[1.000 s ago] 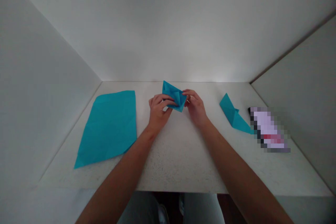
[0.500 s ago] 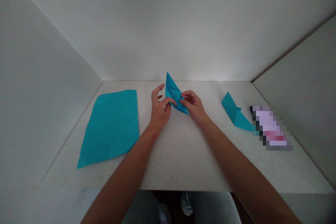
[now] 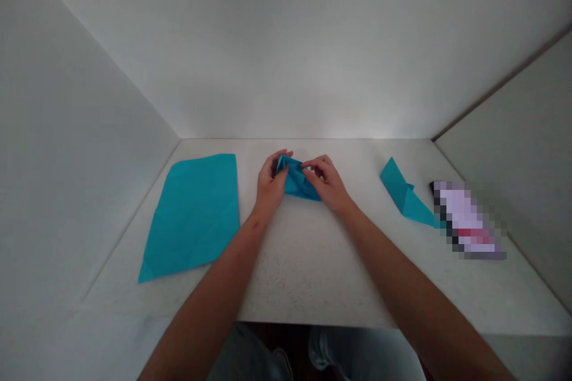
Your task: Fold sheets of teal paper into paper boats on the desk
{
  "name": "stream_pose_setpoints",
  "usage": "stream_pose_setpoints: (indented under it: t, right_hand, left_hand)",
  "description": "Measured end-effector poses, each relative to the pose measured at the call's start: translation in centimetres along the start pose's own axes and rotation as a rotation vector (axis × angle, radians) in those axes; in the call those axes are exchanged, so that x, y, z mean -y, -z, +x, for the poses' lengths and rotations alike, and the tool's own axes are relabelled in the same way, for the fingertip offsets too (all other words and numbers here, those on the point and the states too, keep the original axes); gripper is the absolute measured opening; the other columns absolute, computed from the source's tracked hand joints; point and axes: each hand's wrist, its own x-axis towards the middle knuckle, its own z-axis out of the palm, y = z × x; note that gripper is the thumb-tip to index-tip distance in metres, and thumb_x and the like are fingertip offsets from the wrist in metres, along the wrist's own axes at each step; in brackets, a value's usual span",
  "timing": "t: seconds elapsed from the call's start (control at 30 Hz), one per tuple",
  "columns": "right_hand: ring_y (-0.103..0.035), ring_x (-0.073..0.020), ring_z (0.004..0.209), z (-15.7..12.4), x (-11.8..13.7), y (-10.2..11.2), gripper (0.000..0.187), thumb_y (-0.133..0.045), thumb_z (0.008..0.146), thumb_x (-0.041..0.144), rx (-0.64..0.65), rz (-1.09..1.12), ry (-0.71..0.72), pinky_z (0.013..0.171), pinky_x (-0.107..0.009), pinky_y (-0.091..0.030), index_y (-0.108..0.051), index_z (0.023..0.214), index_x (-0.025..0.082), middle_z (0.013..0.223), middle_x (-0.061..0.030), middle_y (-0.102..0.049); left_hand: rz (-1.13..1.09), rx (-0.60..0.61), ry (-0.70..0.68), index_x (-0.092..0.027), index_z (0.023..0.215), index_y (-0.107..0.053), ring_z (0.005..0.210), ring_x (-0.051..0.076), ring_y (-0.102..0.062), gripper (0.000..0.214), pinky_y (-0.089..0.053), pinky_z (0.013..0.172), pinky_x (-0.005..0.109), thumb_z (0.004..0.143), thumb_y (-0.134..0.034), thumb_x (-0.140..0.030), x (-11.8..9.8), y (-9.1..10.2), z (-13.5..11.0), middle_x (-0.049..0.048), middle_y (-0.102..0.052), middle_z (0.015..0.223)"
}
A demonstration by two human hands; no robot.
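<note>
A folded piece of blue paper point(image 3: 298, 183) is held just above the table, in the middle of the head view. My left hand point(image 3: 270, 181) grips its left end, the thumb pressed on the near side and the fingers behind. My right hand point(image 3: 328, 180) pinches the paper's right part between thumb and fingertips. The fingers partly cover the folds, so the full shape is hidden. Off to the right lies a second folded blue paper piece point(image 3: 399, 190) with pointed ends. A larger blue paper sheet point(image 3: 194, 214) rests on the left, with faint creases.
The white speckled tabletop point(image 3: 304, 274) has its front edge above my legs. Walls point(image 3: 295, 47) close it in at the back and both sides. A phone-like object point(image 3: 467, 220), blurred by blocks, lies at the far right beside the folded piece.
The paper's tall left point, upright before, is now folded down under my left hand. My left fingers, spread before, have closed around that end. My right hand keeps its pinch.
</note>
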Motion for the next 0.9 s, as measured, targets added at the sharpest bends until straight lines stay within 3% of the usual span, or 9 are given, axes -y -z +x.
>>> stream_pose_setpoints:
  t: [0.07,0.13,0.3,0.43,0.57,0.73,0.9]
  right_hand:
    - [-0.056,-0.0205,0.085,0.0,0.2,0.0,0.032,-0.075,0.095,0.056,-0.019,-0.065,0.025,0.077,-0.038,-0.050,-0.081,0.107,0.027,0.096,-0.0044,-0.058]
    - [-0.057,-0.0217,0.087,0.0,0.3,0.1,0.040,-0.072,0.096,0.063,-0.008,-0.072,0.037,0.079,-0.039,-0.050,-0.081,0.109,0.027,0.095,-0.0045,-0.059]
    - [-0.056,-0.0201,0.080,-0.1,0.6,0.2,0.049,-0.079,0.088,0.071,0.061,-0.052,0.033,0.077,-0.037,-0.047,-0.077,0.106,0.026,0.086,-0.0011,-0.063]
    - [-0.054,-0.0173,0.074,-0.2,0.5,0.0,0.047,-0.078,0.089,0.071,0.054,0.118,-0.064,0.071,-0.033,-0.046,-0.072,0.098,0.025,0.081,0.0015,-0.065]
    - [-0.055,-0.0169,0.074,-0.4,0.1,-0.3,0.045,-0.076,0.091,0.070,0.027,0.240,-0.126,0.072,-0.032,-0.048,-0.068,0.093,0.025,0.079,0.0025,-0.062]
    - [-0.052,-0.0173,0.071,-0.2,0.1,-0.5,0.051,-0.075,0.090,0.075,-0.019,0.268,-0.170,0.067,-0.031,-0.046,-0.065,0.083,0.026,0.075,0.0021,-0.058]
    - [-0.053,-0.0163,0.067,0.2,0.6,-0.4,0.048,-0.076,0.091,0.072,0.011,0.293,-0.156,0.068,-0.032,-0.046,-0.064,0.083,0.027,0.071,0.0035,-0.058]
  left_hand:
    - [0.065,0.050,-0.043,-0.024,0.133,-0.073,0.139,0.029,-0.066,0.036,-0.056,0.115,0.046,0.100,-0.068,-0.037,-0.5,-0.1,-0.2,0.0113,-0.074,0.144]
    - [0.092,0.102,-0.062,-0.025,0.142,-0.071,0.147,0.030,-0.061,0.042,-0.051,0.123,0.048,0.102,-0.067,-0.038,-0.8,-0.1,-0.5,0.0103,-0.070,0.152]
    - [-0.015,0.295,-0.059,-0.033,0.170,-0.043,0.160,0.029,-0.047,0.071,-0.036,0.134,0.051,0.103,-0.066,-0.039,-0.2,-0.1,-1.1,0.0092,-0.048,0.174]
    - [-0.098,0.429,0.001,-0.039,0.177,-0.019,0.161,0.033,-0.045,0.093,-0.046,0.127,0.053,0.101,-0.071,-0.040,0.3,-0.3,-1.7,0.0103,-0.028,0.183]
    - [-0.019,0.405,-0.003,-0.033,0.173,-0.036,0.153,0.033,-0.055,0.084,-0.054,0.120,0.051,0.098,-0.073,-0.035,0.0,-0.7,-2.0,0.0129,-0.042,0.177]
    - [0.034,0.328,-0.012,-0.029,0.163,-0.053,0.160,0.027,-0.047,0.063,-0.033,0.136,0.051,0.100,-0.060,-0.029,-0.1,-0.7,-1.6,0.0075,-0.054,0.170]
    - [0.004,0.208,0.038,-0.025,0.157,-0.060,0.155,0.030,-0.054,0.055,-0.037,0.134,0.053,0.103,-0.056,-0.038,0.1,-0.7,-1.3,0.0099,-0.060,0.164]
